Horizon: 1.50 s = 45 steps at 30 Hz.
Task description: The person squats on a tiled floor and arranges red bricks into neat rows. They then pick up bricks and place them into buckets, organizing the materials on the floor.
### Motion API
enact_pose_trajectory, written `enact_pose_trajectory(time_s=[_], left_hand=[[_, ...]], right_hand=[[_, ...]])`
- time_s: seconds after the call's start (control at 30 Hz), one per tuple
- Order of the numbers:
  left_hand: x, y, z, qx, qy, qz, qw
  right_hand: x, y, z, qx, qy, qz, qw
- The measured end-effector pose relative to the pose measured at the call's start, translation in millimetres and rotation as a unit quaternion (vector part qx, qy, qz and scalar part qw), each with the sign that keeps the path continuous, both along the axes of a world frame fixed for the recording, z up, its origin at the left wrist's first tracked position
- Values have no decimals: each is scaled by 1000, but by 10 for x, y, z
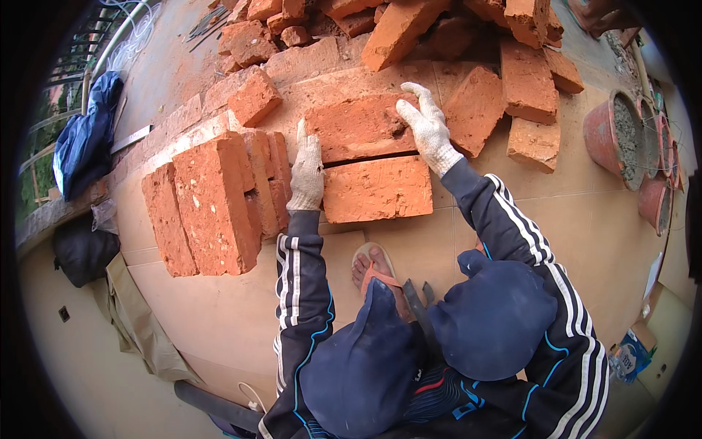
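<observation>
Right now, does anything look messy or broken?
The brick heap beyond the right hand looks messy: bricks tilt differently. The brick just left of that hand has a dark pit, maybe a chip.

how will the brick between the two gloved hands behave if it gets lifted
The brick is probably heavy for its size, since it looks like thick fired clay. Its rough, grainy surface suggests it should not slip easily. Its edges might crumble a little, as a dark pit shows near the end by the right hand.
</observation>
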State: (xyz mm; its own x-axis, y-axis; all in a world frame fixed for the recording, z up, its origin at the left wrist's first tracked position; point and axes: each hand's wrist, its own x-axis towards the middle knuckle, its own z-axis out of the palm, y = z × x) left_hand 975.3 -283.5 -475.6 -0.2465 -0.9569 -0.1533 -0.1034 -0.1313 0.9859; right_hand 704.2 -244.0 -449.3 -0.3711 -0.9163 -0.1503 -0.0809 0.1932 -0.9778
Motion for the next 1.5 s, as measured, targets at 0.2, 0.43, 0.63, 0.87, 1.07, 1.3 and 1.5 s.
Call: enact_pose_trajectory(time_s=[0.2,0.43,0.63,0.87,1.07,1.3,1.5], left_hand=[[-154,16,72,-39,-90,-9,995],[37,22,40,-8,-30,-8,999],[186,337,-166,47,-40,10,998],[323,588,-152,210,85,120,967],[275,488,-175,161,5,98,982],[144,506,67,-35,-188,44,981],[69,1164,472,33,-88,254,963]], right_hand=[[9,7,1,25,73,18,997],[-18,37,38,-30,7,19,999],[102,1169,-241,-61,18,1,998],[401,1083,-213,4,13,14,1000],[302,1102,-310,-8,6,20,1000],[56,1091,90,50,76,73,993],[-1139,1004,927,-56,569,-103,814]])
